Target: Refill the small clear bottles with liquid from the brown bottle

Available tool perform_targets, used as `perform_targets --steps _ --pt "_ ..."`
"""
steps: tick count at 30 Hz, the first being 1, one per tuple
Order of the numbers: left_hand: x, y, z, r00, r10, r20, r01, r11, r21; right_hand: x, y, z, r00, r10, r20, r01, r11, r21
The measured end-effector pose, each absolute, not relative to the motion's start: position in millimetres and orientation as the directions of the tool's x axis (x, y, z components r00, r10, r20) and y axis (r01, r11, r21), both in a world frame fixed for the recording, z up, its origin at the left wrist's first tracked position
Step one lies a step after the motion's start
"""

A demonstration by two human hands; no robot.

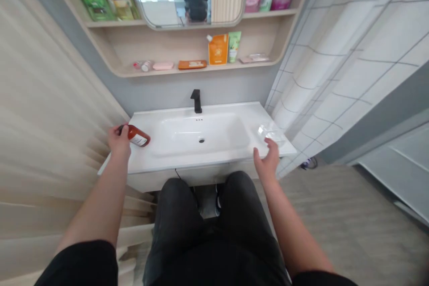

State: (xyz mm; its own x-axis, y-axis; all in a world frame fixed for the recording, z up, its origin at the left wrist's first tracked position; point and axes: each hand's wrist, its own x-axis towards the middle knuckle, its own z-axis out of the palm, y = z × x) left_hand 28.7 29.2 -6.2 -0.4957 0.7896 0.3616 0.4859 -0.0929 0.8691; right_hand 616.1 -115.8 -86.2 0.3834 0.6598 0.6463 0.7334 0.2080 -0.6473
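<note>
At the left end of the washbasin counter, my left hand (119, 143) is closed around the dark neck of a reddish-brown bottle (139, 136) with a white label. The bottle leans over, its base pointing right. On the right, my right hand (267, 161) has its thumb and fingers apart and holds nothing. Just beyond its fingertips lies a clear plastic container (271, 132) on the counter; whether the fingers touch it I cannot tell. Between the hands is the white sink basin (201, 152) with a black faucet (197, 101) behind it.
Above the counter, a wooden shelf (161, 71) holds an orange pouch (218, 49), a green tube (233, 47) and several small items. A mirror (197, 9) and more bottles are higher up. Curtains hang at the left (50, 98) and right (338, 53).
</note>
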Motion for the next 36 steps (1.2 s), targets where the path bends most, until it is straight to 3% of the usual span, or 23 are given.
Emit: perform_targets --steps 2,4,7,11,15,18,20,23,26,32,36 --pt "63.7 3.2 -0.1 -0.551 0.748 0.369 0.336 -0.206 0.919 576.1 -117.1 -82.4 0.215 0.793 0.570 0.649 0.320 -0.690" --pt "110.0 -30.0 3.6 -0.478 0.790 0.383 0.177 -0.340 0.924 531.9 -119.2 -76.9 -0.016 0.858 0.513 0.534 0.441 -0.721" --pt "184.2 -84.2 4.2 -0.323 0.871 0.370 -0.075 -0.414 0.907 469.6 -128.1 -62.3 -0.266 0.847 0.461 0.339 0.530 -0.777" --pt "245.7 -136.5 -1.4 -0.147 0.941 0.306 -0.234 -0.334 0.913 427.4 -146.0 -38.4 -0.343 0.842 0.416 0.221 0.502 -0.836" --pt "247.0 -149.9 -5.1 0.148 0.934 0.326 -0.179 -0.298 0.937 441.0 -157.8 -28.3 -0.350 0.860 0.370 0.198 0.454 -0.869" --pt "236.2 -149.7 -2.7 0.355 0.855 0.377 -0.075 -0.376 0.923 460.1 -166.3 -32.0 -0.417 0.841 0.344 0.221 0.461 -0.859" --pt "234.3 -152.0 -0.4 0.358 0.820 0.446 0.016 -0.483 0.875 467.1 -173.8 -36.2 -0.370 0.867 0.334 0.313 0.455 -0.834" --pt "238.7 -158.9 1.6 0.202 0.821 0.534 0.196 -0.568 0.799 470.3 -184.6 -39.7 -0.257 0.913 0.318 0.435 0.403 -0.805" --pt "240.9 -164.2 2.8 0.146 0.833 0.533 0.290 -0.551 0.782 473.7 -189.5 -37.9 -0.287 0.908 0.307 0.398 0.404 -0.824" --pt "226.7 -169.8 20.3 0.389 0.812 0.435 0.303 -0.559 0.772 492.8 -181.9 -31.6 -0.518 0.816 0.258 0.151 0.384 -0.911" --pt "219.6 -175.4 34.8 0.500 0.777 0.381 0.394 -0.596 0.699 501.9 -180.4 -27.1 -0.604 0.769 0.211 0.161 0.377 -0.912"
